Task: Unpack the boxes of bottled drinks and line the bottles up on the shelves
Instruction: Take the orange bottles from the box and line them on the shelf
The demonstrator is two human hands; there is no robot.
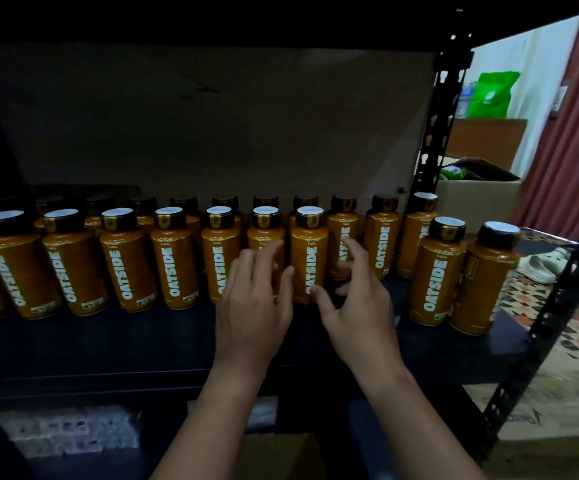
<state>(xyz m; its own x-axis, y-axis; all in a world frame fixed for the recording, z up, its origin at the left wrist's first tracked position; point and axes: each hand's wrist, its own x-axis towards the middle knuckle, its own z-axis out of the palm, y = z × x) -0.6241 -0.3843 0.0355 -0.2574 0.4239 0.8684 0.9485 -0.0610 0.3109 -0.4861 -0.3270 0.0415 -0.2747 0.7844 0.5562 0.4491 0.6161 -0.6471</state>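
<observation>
**Squaring up the front row of oat latte bottles**

The bottle being handled (308,258) – an orange Oatside oat latte bottle with a black cap – stands upright on the dark shelf board (108,344), at the right-hand end of the front row (125,261), with a second row (381,233) close behind it. By the look of things the step in hand is lining up, not unpacking: the bottle is already set down and both hands flank it.

The left hand (253,299) is open, fingers spread and only loosely bent, its tips against the bottle's left side and partly covering the neighbouring bottle (263,237). The right hand (357,299) is open too – the thumb touches the bottle low on its right side, the index finger reaches up towards a back-row bottle (341,244). Neither hand has a grip on anything.

Two more bottles (464,271) stand apart near the shelf's right edge, beside the black upright post (440,116). The next move probably calls for a gentle nudge to close the bottle into its row, then sliding those two over to fill the gap without toppling any
</observation>
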